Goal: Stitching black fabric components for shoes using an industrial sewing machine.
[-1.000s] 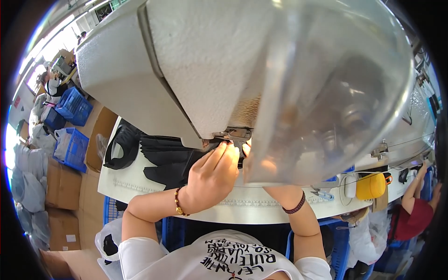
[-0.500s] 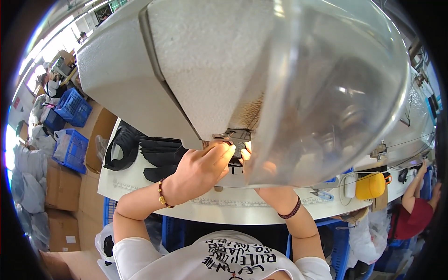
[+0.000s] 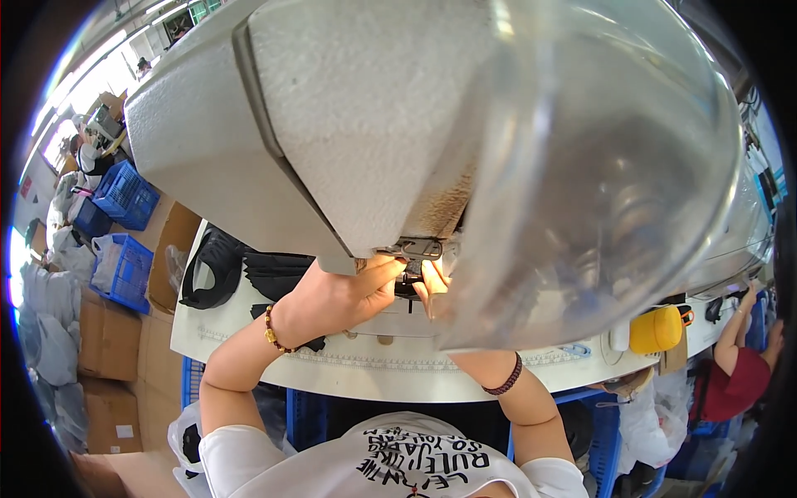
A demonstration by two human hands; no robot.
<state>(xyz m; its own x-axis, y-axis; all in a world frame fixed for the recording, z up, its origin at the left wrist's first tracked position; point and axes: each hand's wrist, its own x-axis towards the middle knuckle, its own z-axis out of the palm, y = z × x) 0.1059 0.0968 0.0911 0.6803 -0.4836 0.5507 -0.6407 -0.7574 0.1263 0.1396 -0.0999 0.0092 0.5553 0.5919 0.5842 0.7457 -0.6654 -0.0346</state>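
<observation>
Both hands meet under the head of a grey-white sewing machine (image 3: 357,108), close to its needle area with a small metal bracket (image 3: 419,247). My left hand (image 3: 336,299) is closed, thumb and fingers pinching the near edge of a small dark fabric piece (image 3: 413,270). My right hand (image 3: 433,286) pinches at the same piece from the other side; a clear plastic shield (image 3: 631,183) covers part of that hand and wrist. Fingertips and cloth sit in the machine's light, and the cloth's exact shape is hidden. Left of my left hand lie several black fabric pieces (image 3: 278,274).
A curved black band (image 3: 216,270) lies at the white table's (image 3: 398,373) left end. A ruler strip runs along the near edge. Rightward are thread snips (image 3: 574,351) and a yellow container (image 3: 656,330). Blue crates (image 3: 124,270) and cartons (image 3: 108,332) stand left; a co-worker in red (image 3: 739,386) sits right.
My left hand has shifted slightly left and down, staying at the needle area. The right fingers have moved a little leftward, and the view has tilted slightly.
</observation>
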